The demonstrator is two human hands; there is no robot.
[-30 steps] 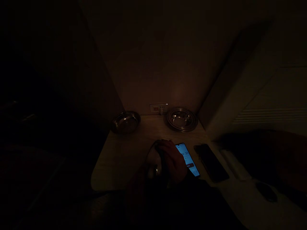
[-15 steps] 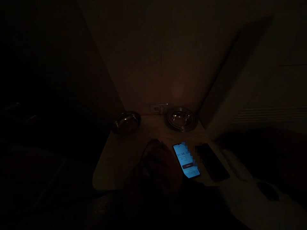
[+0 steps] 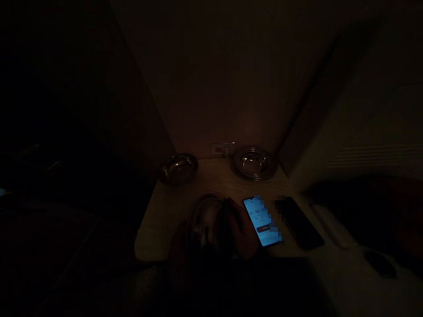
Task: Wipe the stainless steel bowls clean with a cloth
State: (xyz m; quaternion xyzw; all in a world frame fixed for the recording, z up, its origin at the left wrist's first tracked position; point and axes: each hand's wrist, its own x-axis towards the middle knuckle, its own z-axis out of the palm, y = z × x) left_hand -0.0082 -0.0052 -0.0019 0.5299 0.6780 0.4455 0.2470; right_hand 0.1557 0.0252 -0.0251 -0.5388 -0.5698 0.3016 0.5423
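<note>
The room is very dark. A steel bowl (image 3: 202, 220) is tilted at the near edge of a pale table (image 3: 172, 207). My right hand (image 3: 243, 231) is on the bowl's right side, with its fingers curled over the rim. My left hand (image 3: 178, 248) is a dim shape at the bowl's lower left, and its fingers do not show. A lit phone (image 3: 261, 220) lies flat just right of my right hand.
A second, dark phone (image 3: 302, 222) lies right of the lit one. Two steel dishes stand at the table's back, one on the left (image 3: 178, 167) and one on the right (image 3: 256, 163), with a wall socket (image 3: 223, 148) between them. A pale slanted panel (image 3: 330, 145) rises on the right.
A pale cloth seen at my hands a second ago no longer shows. The steel bowl's shiny surface now faces the camera. The view has shifted slightly.
</note>
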